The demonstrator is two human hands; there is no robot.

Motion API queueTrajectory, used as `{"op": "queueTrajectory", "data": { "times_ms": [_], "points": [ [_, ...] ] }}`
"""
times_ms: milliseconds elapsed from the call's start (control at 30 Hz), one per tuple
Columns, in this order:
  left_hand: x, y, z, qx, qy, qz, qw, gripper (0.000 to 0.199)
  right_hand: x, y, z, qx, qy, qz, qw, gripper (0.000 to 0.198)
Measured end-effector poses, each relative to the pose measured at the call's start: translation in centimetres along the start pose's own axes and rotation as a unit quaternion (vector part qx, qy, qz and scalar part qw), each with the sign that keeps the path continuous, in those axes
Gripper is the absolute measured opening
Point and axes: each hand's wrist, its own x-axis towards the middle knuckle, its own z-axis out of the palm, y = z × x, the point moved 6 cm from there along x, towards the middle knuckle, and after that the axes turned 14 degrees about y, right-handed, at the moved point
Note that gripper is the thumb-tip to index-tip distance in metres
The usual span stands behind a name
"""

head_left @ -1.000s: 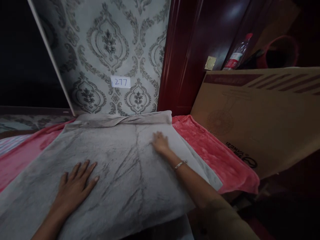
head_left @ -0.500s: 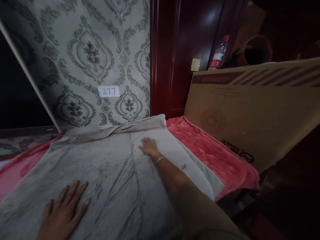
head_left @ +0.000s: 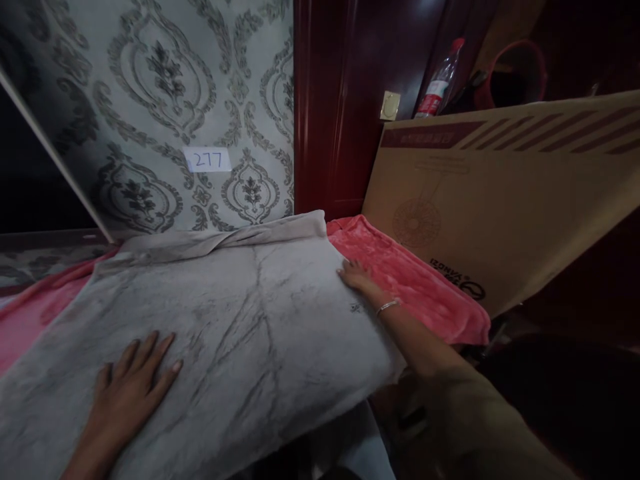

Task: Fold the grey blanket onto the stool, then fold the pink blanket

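Observation:
A grey plush cloth (head_left: 225,320) with creases and a small dark mark near its right side lies spread out, its far edge folded over in a band. My left hand (head_left: 131,383) rests palm down on its left part, fingers spread. At the cloth's right edge, beside the red plush blanket (head_left: 425,287), is my right hand (head_left: 356,275). Its fingers reach out over the border and look apart, with nothing visible in them. A thin bracelet (head_left: 388,306) circles my right wrist.
Patterned wallpaper with a paper label reading 277 (head_left: 207,159) rises behind. A large cardboard box (head_left: 500,193) stands on the right against a dark red door (head_left: 325,100). A plastic bottle (head_left: 436,90) shows above the box. Farther left is a dark screen-like panel (head_left: 35,167).
My right hand has moved right, from the cloth's upper middle to its right edge. The grey flap along that side no longer sticks out. My left hand stays flat; the view has tilted down slightly.

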Motion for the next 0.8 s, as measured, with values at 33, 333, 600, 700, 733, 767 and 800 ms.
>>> {"op": "queueTrajectory", "data": {
  "times_ms": [33,333,600,700,733,767,800],
  "points": [
    [0.0,0.1,-0.1,-0.001,0.000,-0.003,1.000,0.071,-1.3,-2.0,-0.1,0.007,0.017,-0.025,1.000,0.063],
    [0.0,0.3,-0.1,0.017,-0.013,-0.005,1.000,0.073,-14.7,-18.5,2.9,0.141,0.046,-0.348,0.926,0.061],
    [0.0,0.6,-0.2,0.027,-0.021,0.005,0.999,0.072,-8.0,-5.1,1.5,0.045,0.022,-0.165,0.985,0.065],
    [-0.1,1.2,-0.6,0.023,-0.022,0.004,0.999,0.068,-7.7,1.0,1.2,-0.006,0.001,-0.099,0.995,0.065],
    [-0.3,1.4,-0.9,0.019,-0.021,0.005,1.000,0.067,-8.0,2.7,1.1,-0.022,-0.006,-0.080,0.997,0.065],
    [-0.4,1.7,-1.2,0.014,-0.019,0.004,1.000,0.066,-8.4,4.0,1.0,-0.034,-0.009,-0.061,0.997,0.066],
    [-0.6,2.0,-1.5,0.007,-0.018,0.005,1.000,0.065,-9.0,5.0,0.9,-0.043,-0.005,-0.043,0.998,0.066]
  ]
}}
